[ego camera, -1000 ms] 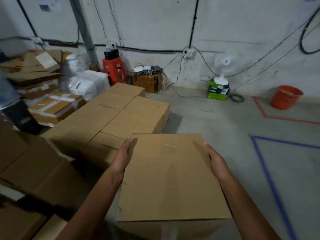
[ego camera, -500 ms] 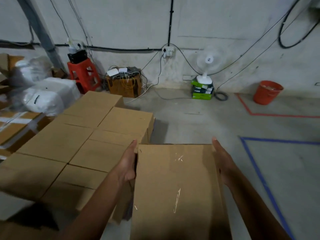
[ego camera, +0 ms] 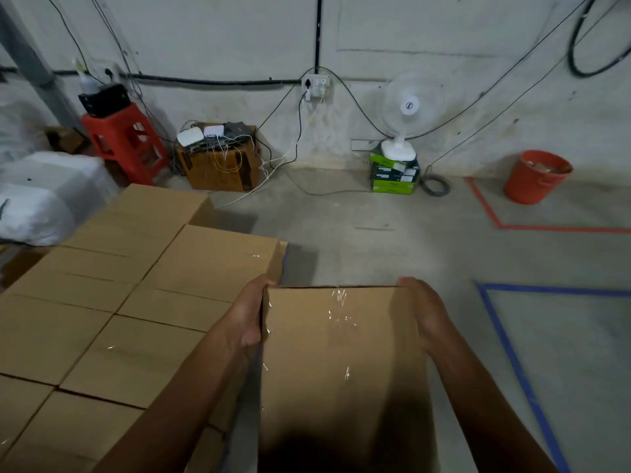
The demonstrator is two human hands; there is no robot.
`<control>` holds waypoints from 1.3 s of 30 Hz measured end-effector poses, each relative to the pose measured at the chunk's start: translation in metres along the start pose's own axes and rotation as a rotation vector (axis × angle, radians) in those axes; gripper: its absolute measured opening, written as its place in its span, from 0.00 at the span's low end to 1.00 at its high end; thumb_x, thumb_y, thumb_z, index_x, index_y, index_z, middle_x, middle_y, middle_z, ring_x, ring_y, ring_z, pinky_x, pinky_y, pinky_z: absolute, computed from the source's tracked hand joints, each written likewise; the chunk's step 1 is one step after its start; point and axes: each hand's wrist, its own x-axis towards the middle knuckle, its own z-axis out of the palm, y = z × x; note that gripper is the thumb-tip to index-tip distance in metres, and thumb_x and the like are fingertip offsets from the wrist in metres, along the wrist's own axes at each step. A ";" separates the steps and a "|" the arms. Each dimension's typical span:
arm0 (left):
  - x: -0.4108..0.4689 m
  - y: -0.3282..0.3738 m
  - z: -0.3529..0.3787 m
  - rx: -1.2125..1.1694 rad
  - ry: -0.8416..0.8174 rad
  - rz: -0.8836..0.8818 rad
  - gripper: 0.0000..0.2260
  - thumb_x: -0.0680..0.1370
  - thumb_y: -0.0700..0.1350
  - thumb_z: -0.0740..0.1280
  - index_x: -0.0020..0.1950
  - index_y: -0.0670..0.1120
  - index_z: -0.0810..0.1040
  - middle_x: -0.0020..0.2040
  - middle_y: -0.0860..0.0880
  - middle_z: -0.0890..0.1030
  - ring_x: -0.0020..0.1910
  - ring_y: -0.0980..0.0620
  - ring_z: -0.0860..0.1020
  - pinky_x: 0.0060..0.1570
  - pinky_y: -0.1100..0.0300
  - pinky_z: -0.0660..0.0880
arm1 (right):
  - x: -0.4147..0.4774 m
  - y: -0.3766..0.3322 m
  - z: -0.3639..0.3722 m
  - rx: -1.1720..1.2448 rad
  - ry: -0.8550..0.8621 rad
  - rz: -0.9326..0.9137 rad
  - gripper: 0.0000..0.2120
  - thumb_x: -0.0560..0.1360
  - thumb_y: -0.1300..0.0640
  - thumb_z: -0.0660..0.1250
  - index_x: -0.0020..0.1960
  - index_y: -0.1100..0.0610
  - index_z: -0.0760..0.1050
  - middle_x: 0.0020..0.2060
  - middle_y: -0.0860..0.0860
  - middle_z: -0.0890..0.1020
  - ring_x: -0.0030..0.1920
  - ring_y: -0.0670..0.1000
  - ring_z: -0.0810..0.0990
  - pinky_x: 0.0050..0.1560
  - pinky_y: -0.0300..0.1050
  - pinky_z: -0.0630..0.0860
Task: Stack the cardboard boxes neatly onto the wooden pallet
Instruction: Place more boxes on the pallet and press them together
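One carried box (ego camera: pixel 341 363), clamped between both grips.
Left grip (ego camera: pixel 249 315) and right grip (ego camera: pixel 423 312) clasp its opposite sides, fingers curled round the far corners. The box is held above the floor (ego camera: pixel 375 240), just right of the stacked boxes (ego camera: pixel 129 302). Beyond, along the wall: red stool (ego camera: pixel 126 141), wired carton (ego camera: pixel 222 169), white fan (ego camera: pixel 408 107), orange bucket (ego camera: pixel 536 177).

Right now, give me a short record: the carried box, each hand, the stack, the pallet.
carried box: held at its sides, right of the stack, taped top up
left hand: grips its left edge
right hand: grips its right edge
stacked boxes: level layer at left, tops flush
pallet: hidden from view
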 end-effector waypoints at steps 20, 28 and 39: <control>0.279 0.186 0.114 -0.347 0.171 0.168 0.14 0.79 0.42 0.54 0.47 0.40 0.78 0.33 0.44 0.82 0.32 0.46 0.80 0.31 0.61 0.75 | 0.371 -0.196 0.060 -0.335 -0.373 0.445 0.30 0.71 0.32 0.70 0.67 0.47 0.75 0.64 0.56 0.78 0.65 0.66 0.74 0.56 0.84 0.65; 0.415 0.296 0.105 -0.563 0.265 0.281 0.11 0.72 0.37 0.56 0.49 0.39 0.75 0.43 0.42 0.80 0.44 0.44 0.79 0.45 0.53 0.76 | 0.534 -0.293 0.176 -0.477 -0.385 0.302 0.18 0.77 0.41 0.68 0.63 0.48 0.76 0.59 0.54 0.79 0.59 0.61 0.76 0.60 0.76 0.66; 0.521 0.386 0.081 -0.759 0.635 0.198 0.11 0.77 0.42 0.65 0.56 0.40 0.81 0.49 0.40 0.83 0.45 0.43 0.80 0.41 0.56 0.75 | 0.680 -0.366 0.313 -0.736 -0.633 0.341 0.13 0.79 0.38 0.64 0.53 0.48 0.72 0.43 0.52 0.77 0.42 0.55 0.76 0.60 0.68 0.71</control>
